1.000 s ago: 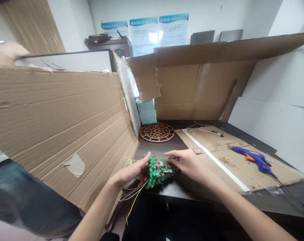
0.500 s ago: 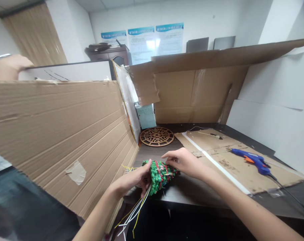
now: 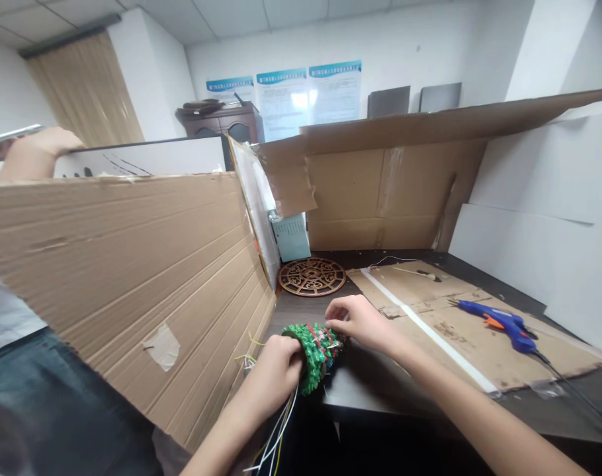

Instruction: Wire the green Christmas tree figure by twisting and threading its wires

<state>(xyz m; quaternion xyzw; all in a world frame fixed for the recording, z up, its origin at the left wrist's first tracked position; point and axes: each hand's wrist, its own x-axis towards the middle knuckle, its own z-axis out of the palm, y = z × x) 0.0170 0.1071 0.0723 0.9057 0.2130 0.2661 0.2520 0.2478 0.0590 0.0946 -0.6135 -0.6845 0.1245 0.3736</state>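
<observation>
A small green tinsel Christmas tree (image 3: 315,357), wound with red garland, lies on its side over the table's front edge. Its hollow base faces left and its tip points right. My left hand (image 3: 277,363) is closed at the base, with its fingertips hidden in or behind the opening. Thin white and yellow wires (image 3: 277,433) hang below that hand, and more wire ends (image 3: 248,361) stick out on its far side. My right hand (image 3: 358,322) grips the narrower end from above with bent thumb and fingers, covering the tip.
A blue glue gun (image 3: 504,322) lies on a cardboard sheet (image 3: 430,311) at right, its cord running off. A round openwork disc (image 3: 312,276) lies behind the tree. Cardboard walls (image 3: 182,264) stand left and behind. Another person's hand (image 3: 50,142) shows at far left.
My left hand has turned: its thumb has left the tree's outer side and the fist now sits at the base opening. The right hand's fingers have curled in. The view has tilted up slightly.
</observation>
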